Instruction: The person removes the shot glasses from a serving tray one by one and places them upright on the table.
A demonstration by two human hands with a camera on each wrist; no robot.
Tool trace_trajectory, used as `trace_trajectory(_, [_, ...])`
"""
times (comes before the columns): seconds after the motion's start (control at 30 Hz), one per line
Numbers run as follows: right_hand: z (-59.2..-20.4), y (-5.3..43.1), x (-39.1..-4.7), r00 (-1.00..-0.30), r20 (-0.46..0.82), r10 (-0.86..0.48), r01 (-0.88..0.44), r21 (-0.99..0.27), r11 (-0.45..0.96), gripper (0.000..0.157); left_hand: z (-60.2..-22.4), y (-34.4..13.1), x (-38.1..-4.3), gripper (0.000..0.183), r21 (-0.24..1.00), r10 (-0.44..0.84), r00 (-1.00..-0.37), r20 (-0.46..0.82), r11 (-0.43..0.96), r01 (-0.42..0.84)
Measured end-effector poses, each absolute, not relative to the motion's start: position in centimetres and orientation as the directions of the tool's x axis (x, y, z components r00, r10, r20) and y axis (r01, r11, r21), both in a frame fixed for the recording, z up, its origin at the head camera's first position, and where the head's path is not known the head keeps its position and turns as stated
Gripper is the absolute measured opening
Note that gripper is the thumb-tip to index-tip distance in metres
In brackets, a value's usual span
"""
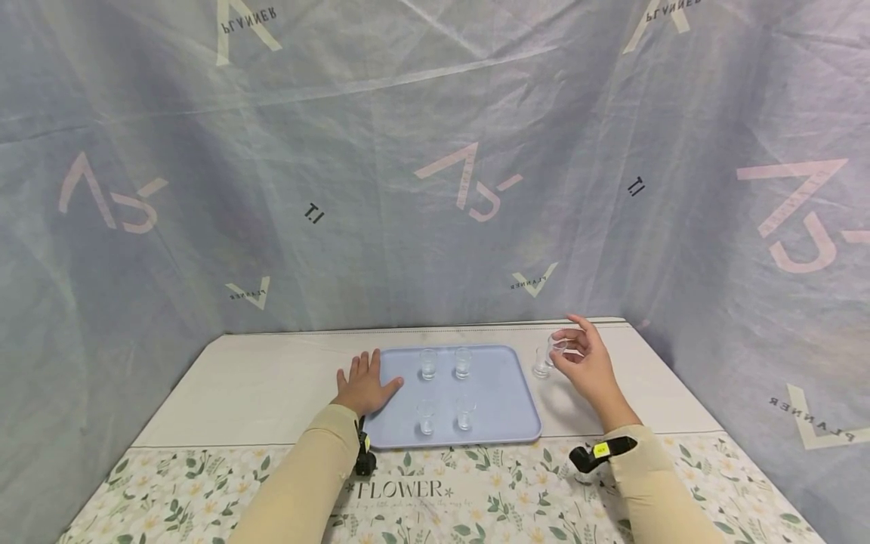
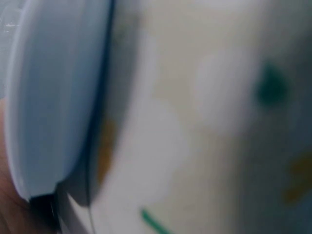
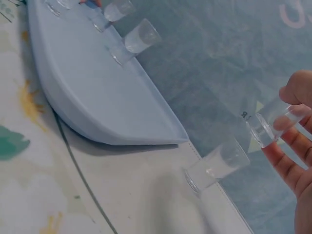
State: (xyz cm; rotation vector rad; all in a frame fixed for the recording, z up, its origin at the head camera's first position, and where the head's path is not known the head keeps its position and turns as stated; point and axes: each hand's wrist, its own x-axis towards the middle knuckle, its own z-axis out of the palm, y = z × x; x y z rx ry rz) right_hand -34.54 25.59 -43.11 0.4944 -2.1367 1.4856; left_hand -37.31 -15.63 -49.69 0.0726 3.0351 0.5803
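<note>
My left hand (image 1: 365,389) lies flat with spread fingers over the left edge of a light blue tray (image 1: 499,397). Off the tray's right side, my right hand (image 1: 593,370) pinches a small clear shot glass (image 3: 263,129) between thumb and fingers, raised above the table. Another clear shot glass (image 3: 217,165) stands upright on the table just beside it, between the held one and the tray. Several matching glasses stand on the tray, among them a back left glass (image 1: 428,364) and a front right glass (image 1: 465,415). The left wrist view mostly shows the blurred tray rim (image 2: 58,97).
A white mat (image 1: 272,385) lies under the tray, with a flower-print cloth (image 1: 204,491) in front of it. Grey-blue fabric walls (image 1: 381,227) enclose the table at the back and sides.
</note>
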Motion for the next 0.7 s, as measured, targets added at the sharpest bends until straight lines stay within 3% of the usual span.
trace_trajectory(0.47, [-44.6,28.2,-36.1,-0.812,0.573,0.113,-0.523,-0.798,0.299,0.073,-49.9,-15.7,-37.4,0.091,0.384,0.056,-0.998,-0.033,0.923,0.039])
trace_trajectory(0.7, [-46.6,29.5,-37.7,-0.819,0.551,0.160,-0.474,-0.807,0.352,0.076,-49.9,-15.7,-37.4,0.091,0.385,0.054,-0.998,-0.028,0.922,0.040])
